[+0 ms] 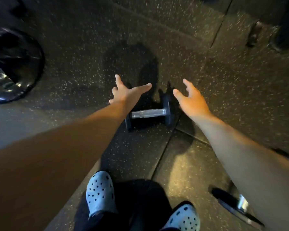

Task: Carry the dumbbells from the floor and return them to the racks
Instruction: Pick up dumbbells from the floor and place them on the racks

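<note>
Above the floor dumbbell (148, 114), left hand (123, 92) and right hand (193, 100) spread wide, each grip empty.

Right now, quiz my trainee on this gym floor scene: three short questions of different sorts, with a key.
1. True or false: the left hand grips the dumbbell.
2. What lies on the floor between the two hands?
3. The right hand is: A) open, B) closed on the handle, C) out of view.

Key: 1 false, both hands are open above it; 2 the dumbbell; 3 A.
</note>
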Demonstrator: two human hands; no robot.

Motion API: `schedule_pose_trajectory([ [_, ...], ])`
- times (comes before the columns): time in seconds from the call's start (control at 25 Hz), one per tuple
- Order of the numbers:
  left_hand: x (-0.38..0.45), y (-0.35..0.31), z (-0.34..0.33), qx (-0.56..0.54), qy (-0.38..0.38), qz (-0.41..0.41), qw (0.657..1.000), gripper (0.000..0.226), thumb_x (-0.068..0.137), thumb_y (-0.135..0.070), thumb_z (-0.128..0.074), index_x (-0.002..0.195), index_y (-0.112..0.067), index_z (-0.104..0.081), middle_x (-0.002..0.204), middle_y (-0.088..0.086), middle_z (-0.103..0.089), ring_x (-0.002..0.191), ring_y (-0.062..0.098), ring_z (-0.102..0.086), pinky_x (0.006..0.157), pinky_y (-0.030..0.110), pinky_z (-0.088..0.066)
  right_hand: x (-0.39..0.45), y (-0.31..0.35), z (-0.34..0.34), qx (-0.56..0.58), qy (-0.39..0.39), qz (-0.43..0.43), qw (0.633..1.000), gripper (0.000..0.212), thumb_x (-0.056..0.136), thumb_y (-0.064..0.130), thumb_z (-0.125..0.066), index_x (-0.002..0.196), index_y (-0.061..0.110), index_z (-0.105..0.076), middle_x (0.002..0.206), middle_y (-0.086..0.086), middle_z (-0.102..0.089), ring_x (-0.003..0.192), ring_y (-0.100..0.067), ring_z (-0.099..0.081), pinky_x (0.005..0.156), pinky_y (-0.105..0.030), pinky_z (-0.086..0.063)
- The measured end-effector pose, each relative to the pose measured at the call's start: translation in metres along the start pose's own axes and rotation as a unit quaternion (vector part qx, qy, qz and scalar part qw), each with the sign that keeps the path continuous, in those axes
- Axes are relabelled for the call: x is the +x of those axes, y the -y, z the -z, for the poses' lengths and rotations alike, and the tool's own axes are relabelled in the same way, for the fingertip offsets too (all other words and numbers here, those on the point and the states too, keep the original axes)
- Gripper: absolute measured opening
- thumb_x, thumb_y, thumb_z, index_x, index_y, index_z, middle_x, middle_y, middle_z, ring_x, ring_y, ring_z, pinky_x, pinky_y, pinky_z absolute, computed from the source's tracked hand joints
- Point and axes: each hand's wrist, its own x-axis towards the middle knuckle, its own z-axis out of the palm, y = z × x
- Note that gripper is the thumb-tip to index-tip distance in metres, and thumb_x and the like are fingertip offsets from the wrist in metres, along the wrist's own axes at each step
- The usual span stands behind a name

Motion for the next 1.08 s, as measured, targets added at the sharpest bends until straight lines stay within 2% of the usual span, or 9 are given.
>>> schedule_pose_trajectory([
  [0.16,0.055,0.047,-0.034,0.064,-0.063,0.051,0.995,0.123,0.066,-0.061,-0.079,0.158,-0.032,-0.002,0.157,0.012,-0.032,0.141,0.042,-0.033,0.111,0.055,-0.034,0.025,-0.033,-0.063,-0.049,-0.004,-0.025,0.998,0.072,0.088,0.055,-0.059,0.151,0.038,-0.029,0.149,-0.007,-0.045,0.133,-0.03,-0.047,0.105,-0.042,-0.041],
  [0.24,0.068,0.064,-0.049,0.101,-0.108,0.076,0.986,0.089,0.081,-0.044,-0.074,0.151,-0.019,-0.026,0.142,0.015,-0.049,0.126,0.039,-0.051,0.102,0.048,-0.045,0.034,-0.045,-0.082,-0.021,-0.033,-0.068,0.997,0.071,0.086,0.047,-0.067,0.148,0.035,-0.035,0.139,-0.01,-0.054,0.122,-0.032,-0.056,0.094,-0.038,-0.047],
  [0.32,0.076,0.07,-0.057,0.109,-0.171,0.05,0.978,0.045,0.094,-0.035,-0.061,0.131,-0.012,-0.049,0.125,0.013,-0.061,0.112,0.034,-0.06,0.087,0.038,-0.049,0.042,-0.047,-0.088,0.003,-0.068,-0.086,0.994,0.054,0.086,0.033,-0.069,0.136,0.025,-0.051,0.124,-0.009,-0.063,0.109,-0.031,-0.062,0.078,-0.031,-0.046],
  [0.4,0.078,0.069,-0.058,0.096,-0.185,0.038,0.977,0.031,0.098,-0.034,-0.055,0.119,-0.012,-0.059,0.117,0.011,-0.065,0.104,0.032,-0.063,0.08,0.036,-0.048,0.045,-0.045,-0.09,0.024,-0.075,-0.097,0.992,0.033,0.088,0.024,-0.067,0.12,0.018,-0.062,0.113,-0.008,-0.066,0.097,-0.027,-0.064,0.073,-0.03,-0.044],
  [0.48,0.07,0.067,-0.054,0.102,-0.179,0.022,0.978,0.026,0.098,-0.03,-0.056,0.117,-0.013,-0.06,0.115,0.01,-0.066,0.102,0.031,-0.064,0.084,0.036,-0.05,0.041,-0.041,-0.088,0.045,-0.069,-0.094,0.992,0.03,0.089,0.021,-0.066,0.119,0.016,-0.063,0.113,-0.007,-0.066,0.098,-0.026,-0.065,0.073,-0.03,-0.045],
  [0.72,0.022,0.017,-0.018,0.106,-0.183,-0.059,0.976,0.018,0.093,-0.018,-0.057,0.111,-0.021,-0.058,0.101,0.001,-0.06,0.086,0.023,-0.053,0.076,0.031,-0.04,0.007,0.013,-0.035,0.092,-0.092,-0.062,0.99,0.058,0.093,0.029,-0.067,0.146,0.017,-0.045,0.136,-0.009,-0.058,0.12,-0.03,-0.06,0.091,-0.034,-0.049],
  [0.88,-0.054,-0.072,0.031,0.068,-0.196,-0.117,0.971,0.026,0.093,-0.017,-0.054,0.118,-0.023,-0.059,0.1,-0.001,-0.059,0.087,0.024,-0.054,0.075,0.034,-0.045,-0.037,0.094,0.048,0.126,-0.116,-0.019,0.985,0.063,0.093,0.03,-0.066,0.148,0.013,-0.041,0.138,-0.006,-0.056,0.126,-0.025,-0.054,0.105,-0.038,-0.041],
  [0.96,-0.108,-0.12,0.059,0.05,-0.203,-0.147,0.967,0.03,0.092,-0.015,-0.055,0.121,-0.023,-0.059,0.1,-0.001,-0.06,0.089,0.024,-0.056,0.076,0.036,-0.046,-0.071,0.141,0.099,0.16,-0.131,0.004,0.978,0.059,0.095,0.027,-0.065,0.147,0.012,-0.042,0.123,0.004,-0.055,0.116,-0.011,-0.051,0.105,-0.032,-0.038],
  [1.08,-0.198,-0.185,0.103,0.018,-0.223,-0.187,0.957,0.027,0.093,-0.016,-0.058,0.119,-0.024,-0.059,0.094,-0.005,-0.058,0.084,0.021,-0.054,0.071,0.033,-0.039,-0.132,0.21,0.175,0.198,-0.139,0.038,0.97,0.058,0.097,0.026,-0.063,0.149,0.015,-0.04,0.132,0.001,-0.055,0.126,-0.016,-0.049,0.103,-0.023,-0.033],
])
